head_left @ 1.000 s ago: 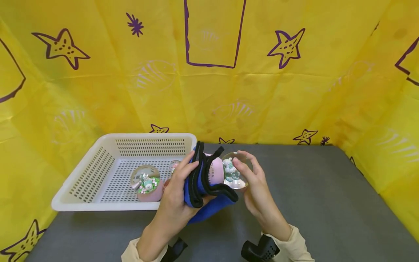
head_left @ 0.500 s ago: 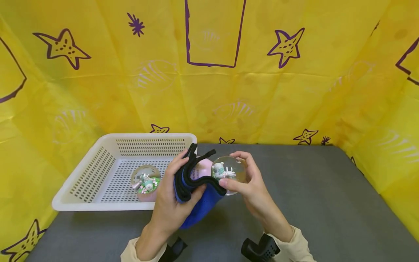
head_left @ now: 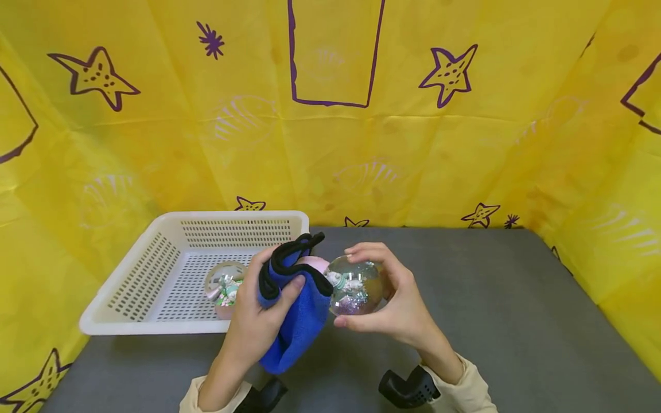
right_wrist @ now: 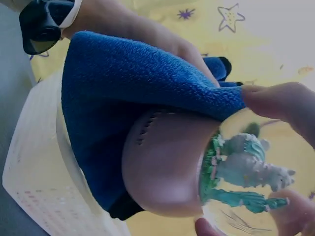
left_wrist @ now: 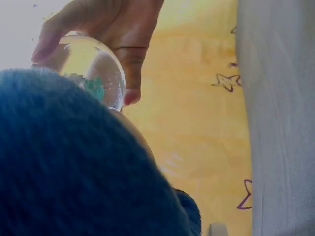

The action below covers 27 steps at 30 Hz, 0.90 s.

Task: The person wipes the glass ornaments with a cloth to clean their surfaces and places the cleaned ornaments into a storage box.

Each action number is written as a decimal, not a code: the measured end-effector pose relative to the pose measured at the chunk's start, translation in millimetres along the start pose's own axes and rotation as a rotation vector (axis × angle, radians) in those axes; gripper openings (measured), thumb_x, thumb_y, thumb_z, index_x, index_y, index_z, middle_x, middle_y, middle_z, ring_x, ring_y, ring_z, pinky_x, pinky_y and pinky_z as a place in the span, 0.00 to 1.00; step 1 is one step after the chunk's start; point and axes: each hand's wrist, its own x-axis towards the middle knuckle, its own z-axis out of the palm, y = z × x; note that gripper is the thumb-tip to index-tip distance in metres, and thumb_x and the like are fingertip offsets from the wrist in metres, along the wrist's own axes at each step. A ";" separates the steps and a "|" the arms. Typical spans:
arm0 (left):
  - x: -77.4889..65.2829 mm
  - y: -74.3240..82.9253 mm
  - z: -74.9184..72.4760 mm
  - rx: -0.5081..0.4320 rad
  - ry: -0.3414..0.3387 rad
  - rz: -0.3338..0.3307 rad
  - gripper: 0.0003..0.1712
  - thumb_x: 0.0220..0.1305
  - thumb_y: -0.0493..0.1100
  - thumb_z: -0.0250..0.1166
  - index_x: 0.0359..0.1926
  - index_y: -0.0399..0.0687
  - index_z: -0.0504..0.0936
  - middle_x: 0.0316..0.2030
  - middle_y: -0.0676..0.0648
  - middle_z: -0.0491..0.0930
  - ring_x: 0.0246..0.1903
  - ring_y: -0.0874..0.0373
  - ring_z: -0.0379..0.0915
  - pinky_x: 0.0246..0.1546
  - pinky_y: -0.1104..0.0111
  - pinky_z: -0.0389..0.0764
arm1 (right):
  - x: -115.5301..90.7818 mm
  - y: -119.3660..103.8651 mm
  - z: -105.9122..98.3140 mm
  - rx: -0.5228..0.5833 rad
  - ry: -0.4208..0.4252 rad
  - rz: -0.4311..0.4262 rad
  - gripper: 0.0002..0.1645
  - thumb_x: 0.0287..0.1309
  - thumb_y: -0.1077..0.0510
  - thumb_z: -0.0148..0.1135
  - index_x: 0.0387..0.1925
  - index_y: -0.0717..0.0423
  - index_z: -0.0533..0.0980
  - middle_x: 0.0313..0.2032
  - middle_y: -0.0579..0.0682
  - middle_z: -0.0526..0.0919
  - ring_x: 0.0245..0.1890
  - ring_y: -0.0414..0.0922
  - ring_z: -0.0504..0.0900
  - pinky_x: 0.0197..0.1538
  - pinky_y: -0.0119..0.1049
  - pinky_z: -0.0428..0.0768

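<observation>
Near the middle of the head view, my right hand [head_left: 400, 307] grips the glass dome of a snow globe [head_left: 356, 289], thumb below and fingers over the top. The globe lies sideways, its pink base [right_wrist: 167, 167] pointing left. Inside the dome are a white animal figure [right_wrist: 256, 169] with teal parts and some glitter. My left hand [head_left: 250, 321] holds a blue cloth [head_left: 302, 324] with black edging, thumb pressing on its fold. The cloth wraps around the end of the base and hides much of it in the head view.
A white perforated basket [head_left: 155, 328] stands at the left on the grey table [head_left: 490, 310]. Inside it another snow globe [head_left: 226, 282] is partly hidden by my left hand. A yellow patterned cloth backdrop [head_left: 330, 160] surrounds the table at the back and sides.
Both hands have shifted, the left one leftward and down with the cloth. The globe has moved left and turned in my right fingers; glitter now shows in the dome. The cloth hangs lower.
</observation>
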 end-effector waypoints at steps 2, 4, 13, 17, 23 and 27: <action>0.9 1.4 0.5 0.006 -0.006 0.047 0.32 0.58 0.26 0.66 0.63 0.43 0.71 0.56 0.43 0.79 0.55 0.61 0.76 0.58 0.76 0.73 | 0.4 0.6 -1.5 0.047 0.031 0.014 0.45 0.27 0.76 0.81 0.53 0.64 0.71 0.57 0.58 0.73 0.56 0.47 0.77 0.46 0.38 0.86; 1.6 1.8 3.3 0.016 -0.015 0.137 0.30 0.60 0.29 0.67 0.63 0.38 0.71 0.60 0.39 0.77 0.60 0.57 0.74 0.64 0.73 0.71 | 0.4 1.1 -4.2 0.111 0.079 0.056 0.44 0.30 0.76 0.79 0.54 0.62 0.70 0.57 0.55 0.74 0.54 0.46 0.79 0.46 0.37 0.86; 5.8 -0.5 14.2 0.074 0.002 0.447 0.34 0.69 0.48 0.62 0.60 0.22 0.65 0.65 0.28 0.69 0.70 0.47 0.64 0.73 0.61 0.63 | 3.5 2.0 -7.5 0.499 0.232 0.380 0.30 0.53 0.68 0.66 0.55 0.45 0.68 0.48 0.46 0.79 0.42 0.41 0.81 0.40 0.31 0.84; 4.1 -4.3 15.3 0.081 -0.016 0.510 0.34 0.70 0.46 0.61 0.60 0.19 0.63 0.68 0.31 0.66 0.72 0.48 0.61 0.73 0.61 0.62 | 4.6 2.7 -5.1 0.677 0.267 0.532 0.20 0.61 0.60 0.55 0.53 0.42 0.67 0.48 0.43 0.79 0.42 0.39 0.79 0.40 0.29 0.82; 4.1 -10.8 14.2 -0.082 0.009 0.499 0.36 0.69 0.43 0.63 0.61 0.15 0.60 0.69 0.35 0.66 0.70 0.49 0.64 0.72 0.63 0.64 | 2.8 6.2 -3.5 0.863 0.155 0.684 0.16 0.69 0.50 0.49 0.56 0.45 0.70 0.46 0.44 0.80 0.43 0.42 0.79 0.44 0.35 0.83; 3.2 -12.7 10.6 -0.144 0.053 0.488 0.35 0.68 0.40 0.64 0.59 0.13 0.60 0.67 0.39 0.70 0.67 0.51 0.69 0.69 0.64 0.68 | 2.8 10.0 -5.9 1.084 0.045 0.718 0.20 0.74 0.43 0.42 0.56 0.45 0.71 0.47 0.51 0.76 0.41 0.49 0.82 0.41 0.37 0.86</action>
